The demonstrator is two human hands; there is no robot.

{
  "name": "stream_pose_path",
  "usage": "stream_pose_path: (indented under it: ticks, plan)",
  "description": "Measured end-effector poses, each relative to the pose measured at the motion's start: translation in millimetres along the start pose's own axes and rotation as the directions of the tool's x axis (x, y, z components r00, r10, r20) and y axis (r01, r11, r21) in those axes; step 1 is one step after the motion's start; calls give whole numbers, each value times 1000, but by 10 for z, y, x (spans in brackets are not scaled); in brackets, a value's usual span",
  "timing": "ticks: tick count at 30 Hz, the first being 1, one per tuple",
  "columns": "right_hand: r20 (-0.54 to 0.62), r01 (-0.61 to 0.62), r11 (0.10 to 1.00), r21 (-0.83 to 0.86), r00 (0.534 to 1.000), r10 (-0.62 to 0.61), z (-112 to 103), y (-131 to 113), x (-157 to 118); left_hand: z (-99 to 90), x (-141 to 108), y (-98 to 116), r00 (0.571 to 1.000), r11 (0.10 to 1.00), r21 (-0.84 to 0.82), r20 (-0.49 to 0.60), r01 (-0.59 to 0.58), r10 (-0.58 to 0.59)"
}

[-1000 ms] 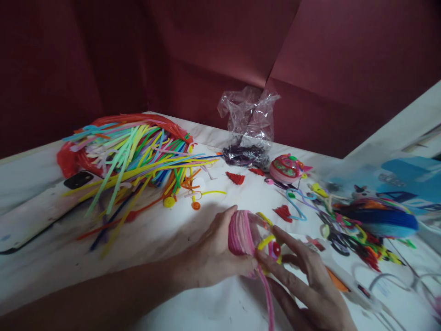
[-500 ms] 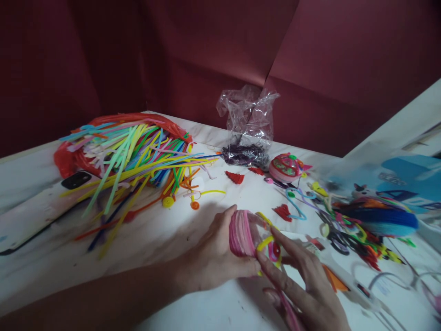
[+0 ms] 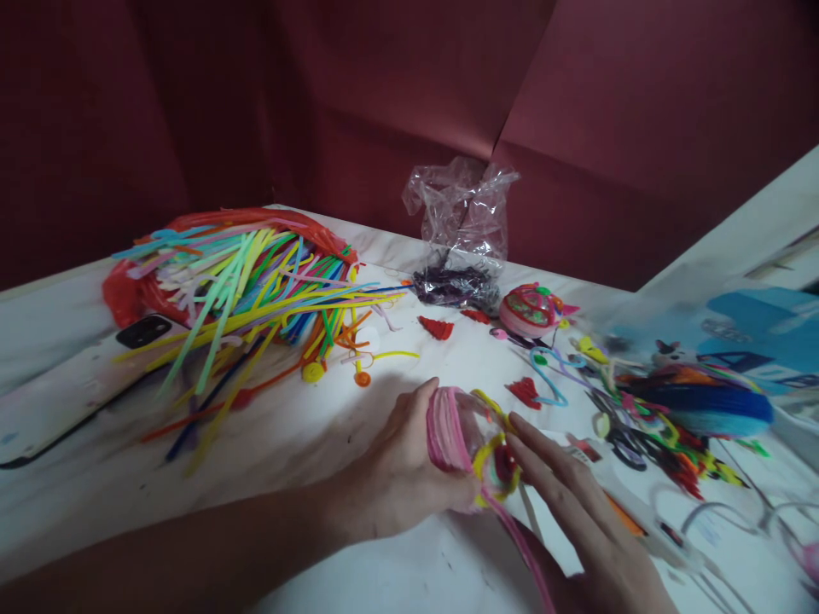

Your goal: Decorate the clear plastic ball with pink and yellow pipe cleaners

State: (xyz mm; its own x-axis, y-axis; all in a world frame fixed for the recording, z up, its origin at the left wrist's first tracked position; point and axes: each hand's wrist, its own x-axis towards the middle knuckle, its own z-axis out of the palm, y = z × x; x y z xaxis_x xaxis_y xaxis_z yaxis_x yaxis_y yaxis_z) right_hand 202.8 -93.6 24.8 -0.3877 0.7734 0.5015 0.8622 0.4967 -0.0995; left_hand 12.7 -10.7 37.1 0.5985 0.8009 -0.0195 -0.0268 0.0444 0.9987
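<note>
My left hand [image 3: 409,477] is closed around a rounded clear plastic craft piece [image 3: 477,426]. Pink fuzzy pipe cleaner is wound in bands about its left part, and yellow pipe cleaner with a red spot edges its right end. From its underside a loose pink pipe cleaner [image 3: 521,546] trails down toward the bottom of the view. My right hand [image 3: 576,503] lies along the right side of the piece, fingers stretched out, fingertips at the yellow edge. Its thumb is hidden, and whether the palm touches the pink strand is unclear.
A red bag [image 3: 121,294] spills many-coloured pipe cleaners [image 3: 256,281] at left, over a phone [image 3: 70,384]. Behind stands a clear plastic bag [image 3: 464,213]. A pink decorated ball [image 3: 531,309], red coils [image 3: 436,327], scissors [image 3: 624,443] and a glue gun [image 3: 665,529] are at right.
My right hand's fingers have straightened and shifted down and right, away from the front of the craft piece. The pink strand shows more fully. My left hand keeps its hold.
</note>
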Motion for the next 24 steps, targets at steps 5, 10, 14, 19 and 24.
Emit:
stream_pose_path:
  ticks: [5, 10, 14, 19, 24]
  plan:
    - [-15, -10, 999, 52, 1000, 11, -18, -2, 26, -10, 10, 48, 1000, 1000, 5, -18, -16, 16]
    - [-78, -66, 997, 35, 995, 69, -6, -16, -5, -28, 6, 102, 999, 997, 71, 32, -32, 29]
    - [-38, -68, 994, 83, 997, 72, -87, -35, 68, -29, -15, 71, 1000, 985, 171, -31, -1, 7]
    - [-5, 16, 992, 126, 1000, -15, -214, 11, 252, 7, -37, 93, 998, 967, 250, -38, -42, 53]
    - [60, 60, 983, 173, 996, -71, -248, 64, 444, 37, -34, 99, 991, 955, 278, -46, -105, 123]
